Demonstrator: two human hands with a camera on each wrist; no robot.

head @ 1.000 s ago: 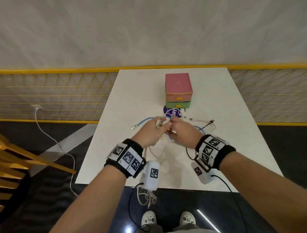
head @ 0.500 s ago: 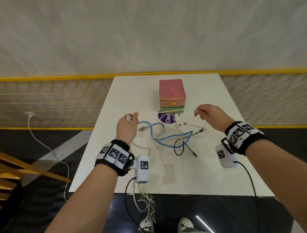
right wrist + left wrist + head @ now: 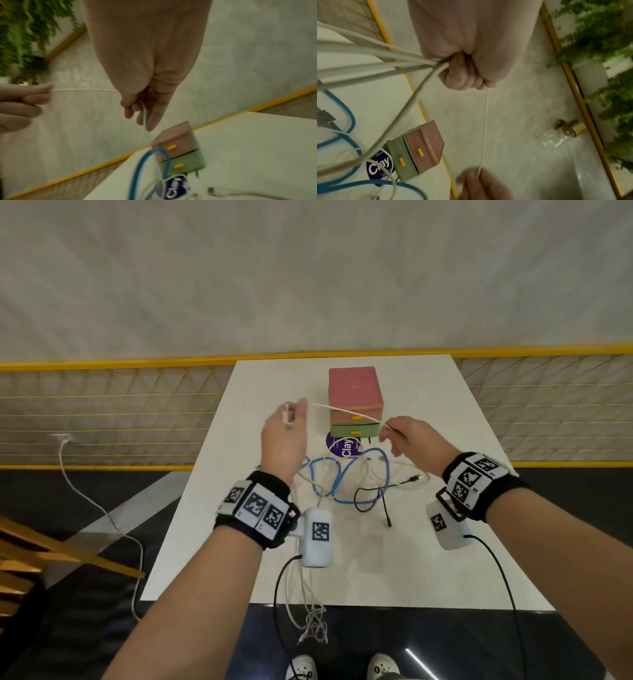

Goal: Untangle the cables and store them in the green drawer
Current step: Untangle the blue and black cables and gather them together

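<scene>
L hand [image 3: 284,436] fist grips white cable [image 3: 346,411]; R hand [image 3: 416,443] pinches its other end, cable taut btwn. Green drawer [image 3: 354,430] closed, just beyond R hand.

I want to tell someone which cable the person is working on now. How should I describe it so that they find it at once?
Start at the white table and the small pink-and-green drawer box. In front of it, in the air, a thin white cable runs stretched between the left hand and the right hand. The blue cable and the black cable lie loose on the table.
</scene>
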